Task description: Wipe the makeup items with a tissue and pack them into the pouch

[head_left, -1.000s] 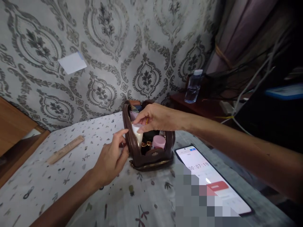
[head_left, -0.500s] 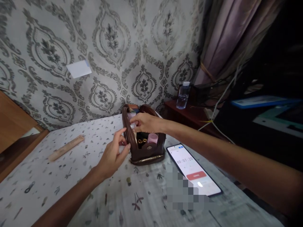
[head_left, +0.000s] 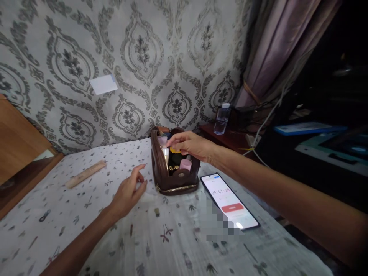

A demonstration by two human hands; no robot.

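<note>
A dark brown bag (head_left: 162,168) with a gold zip stands unzipped on the patterned cloth. Inside it are a pink round item (head_left: 185,165), small gold pieces (head_left: 174,168), a yellow item (head_left: 175,150) and a pale tube or bottle (head_left: 166,154). My right hand (head_left: 188,145) is over the bag's opening, fingers bent and apart above the contents, and no held item shows. To the left of the bag, my left hand (head_left: 130,191) hovers over the cloth with its fingers loosely curled and apart, touching nothing.
A phone (head_left: 231,203) showing a timer lies right of the bag. On the left is a long beige packet (head_left: 86,173). A clear bottle (head_left: 222,119) stands on a dark red surface (head_left: 209,132) behind. Cables and a blue-edged item (head_left: 309,128) are at right.
My left hand has drawn away from the bag's left side. My right hand has lifted slightly and moved right, uncovering more of the contents. The view has shifted a little.
</note>
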